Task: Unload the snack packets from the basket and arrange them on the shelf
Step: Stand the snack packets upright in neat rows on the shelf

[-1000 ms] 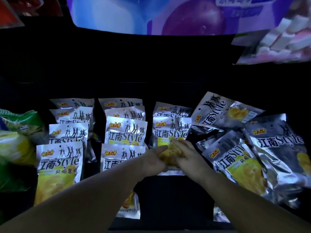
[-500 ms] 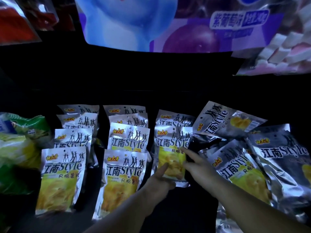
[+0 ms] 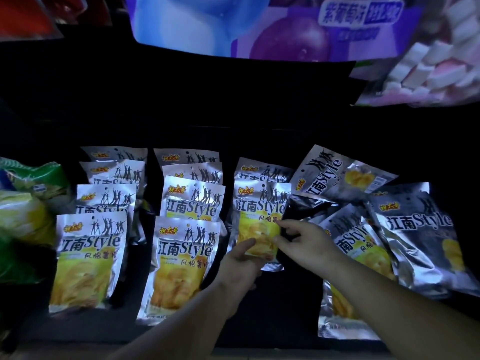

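Dark shelf (image 3: 285, 305) fills the lower view, black under dim light. At its middle the left hand (image 3: 241, 263) grips the lower left corner of a silver-and-yellow snack packet (image 3: 259, 216), with the thumb on the front and the fingers curled under the bottom edge. The right hand (image 3: 309, 242) meets it from the other side, forefinger and thumb spread, their tips touching its right edge without closing on it. This packet lies flat at the front of a short row, overlapping the rear packet (image 3: 262, 170). Just left run the middle column (image 3: 181, 261) and the left column (image 3: 91, 255), each four deep and overlapping. To the right the same packets lie in a loose heap (image 3: 415, 237) at odd angles. Green and yellow bags (image 3: 31, 203) sit far left. Overhead hang a purple grape bag (image 3: 285, 29) and a marshmallow bag (image 3: 428, 74).
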### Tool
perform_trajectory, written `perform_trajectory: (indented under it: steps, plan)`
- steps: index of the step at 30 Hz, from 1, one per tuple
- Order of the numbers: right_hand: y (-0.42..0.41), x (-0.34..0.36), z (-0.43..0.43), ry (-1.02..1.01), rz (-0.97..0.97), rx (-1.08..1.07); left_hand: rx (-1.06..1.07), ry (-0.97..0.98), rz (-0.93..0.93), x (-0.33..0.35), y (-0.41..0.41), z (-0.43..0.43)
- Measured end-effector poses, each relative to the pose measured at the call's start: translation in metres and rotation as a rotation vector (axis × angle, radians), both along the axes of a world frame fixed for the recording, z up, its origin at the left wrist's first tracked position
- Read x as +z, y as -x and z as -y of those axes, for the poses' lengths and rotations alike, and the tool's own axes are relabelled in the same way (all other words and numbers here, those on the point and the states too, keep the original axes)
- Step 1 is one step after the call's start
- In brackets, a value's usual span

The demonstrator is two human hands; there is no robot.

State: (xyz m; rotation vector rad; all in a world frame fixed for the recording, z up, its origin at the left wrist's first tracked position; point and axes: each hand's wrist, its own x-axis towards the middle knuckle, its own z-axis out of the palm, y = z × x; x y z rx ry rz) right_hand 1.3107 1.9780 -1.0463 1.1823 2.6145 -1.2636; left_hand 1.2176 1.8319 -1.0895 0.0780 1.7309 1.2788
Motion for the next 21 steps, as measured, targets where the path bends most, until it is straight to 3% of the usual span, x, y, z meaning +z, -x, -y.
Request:
perform_trajectory:
  steps: [8, 10, 13, 16, 19, 21]
  plan:
    - [-0.060, 0.069, -0.015, -0.022, 0.306, 0.082, -0.025, 0.040, -0.011, 0.016, -0.038, -0.008]
    - [-0.088, 0.068, -0.020, -0.100, 0.290, 0.017, -0.121, 0.040, 0.035, 0.020, -0.059, -0.016]
    - [-0.129, 0.052, -0.021, -0.210, 0.120, -0.128, -0.193, 0.049, 0.012, 0.019, -0.087, -0.028]
    - [-0.154, 0.034, -0.031, -0.357, 0.167, -0.039, -0.129, 0.035, -0.058, 0.011, -0.106, -0.045]
    - [-0.160, 0.030, -0.047, -0.310, 0.157, -0.073, -0.058, -0.030, 0.040, 0.010, -0.116, -0.066]
    - [-0.165, 0.025, -0.057, -0.285, 0.150, -0.122, -0.032, -0.027, 0.005, 0.010, -0.124, -0.081]
